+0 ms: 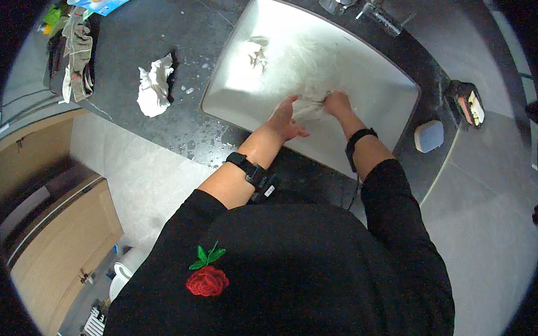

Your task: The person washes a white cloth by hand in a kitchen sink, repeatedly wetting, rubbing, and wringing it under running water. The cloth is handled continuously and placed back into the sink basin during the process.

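Observation:
A white washbasin (382, 79) with a dark rim is set into the counter before me. My left hand (288, 120) hovers over its near side, fingers spread and nothing visible in them. To its right, my right hand (338, 103) is low in the basin with curled, blurred fingers; whether they grip anything cannot be made out. Pale streaks, possibly water or wet material, run between the two hands. Farther left in the basin lies a crumpled white wad (256, 56), like tissue or cloth. Each wrist wears a black strap.
Beside the basin, a crumpled white tissue or cloth (155, 86) lies on the wet dark counter (194, 108). A chrome faucet (381, 16) stands at the far rim. On the right are a pale blue-and-white sponge-like block (429, 136) and a dark dish (466, 103). Folded grey fabric (78, 59) sits far left.

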A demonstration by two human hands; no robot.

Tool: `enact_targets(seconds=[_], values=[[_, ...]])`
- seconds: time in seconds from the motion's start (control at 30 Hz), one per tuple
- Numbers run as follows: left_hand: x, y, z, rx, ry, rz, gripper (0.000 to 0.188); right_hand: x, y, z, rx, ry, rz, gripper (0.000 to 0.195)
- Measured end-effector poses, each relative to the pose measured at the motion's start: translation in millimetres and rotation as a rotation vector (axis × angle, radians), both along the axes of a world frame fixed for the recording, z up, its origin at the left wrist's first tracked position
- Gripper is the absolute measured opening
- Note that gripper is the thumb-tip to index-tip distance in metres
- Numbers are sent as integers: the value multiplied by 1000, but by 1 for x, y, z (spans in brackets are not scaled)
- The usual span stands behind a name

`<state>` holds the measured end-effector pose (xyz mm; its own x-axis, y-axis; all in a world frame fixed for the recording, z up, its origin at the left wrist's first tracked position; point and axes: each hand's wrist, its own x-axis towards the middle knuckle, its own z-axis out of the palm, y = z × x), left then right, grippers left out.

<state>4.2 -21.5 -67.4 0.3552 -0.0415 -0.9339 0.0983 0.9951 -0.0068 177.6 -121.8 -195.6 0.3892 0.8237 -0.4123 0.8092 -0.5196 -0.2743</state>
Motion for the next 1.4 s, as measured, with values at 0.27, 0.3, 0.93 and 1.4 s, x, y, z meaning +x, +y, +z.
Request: enact_targets(seconds=[0.27,0.3,0.93,1.4], values=[[-8,4,24,410,-524,25,70,-90,3,182,578,126,28,29],[-2,11,25,331,-496,33,60,-100,-7,199,599,179,36,26],[-18,4,54,92,-579,-143,40,-46,66,187,361,721,-484,53],[-27,1,62,-251,-864,22,51,-45,57,225,459,1217,-421,46]])
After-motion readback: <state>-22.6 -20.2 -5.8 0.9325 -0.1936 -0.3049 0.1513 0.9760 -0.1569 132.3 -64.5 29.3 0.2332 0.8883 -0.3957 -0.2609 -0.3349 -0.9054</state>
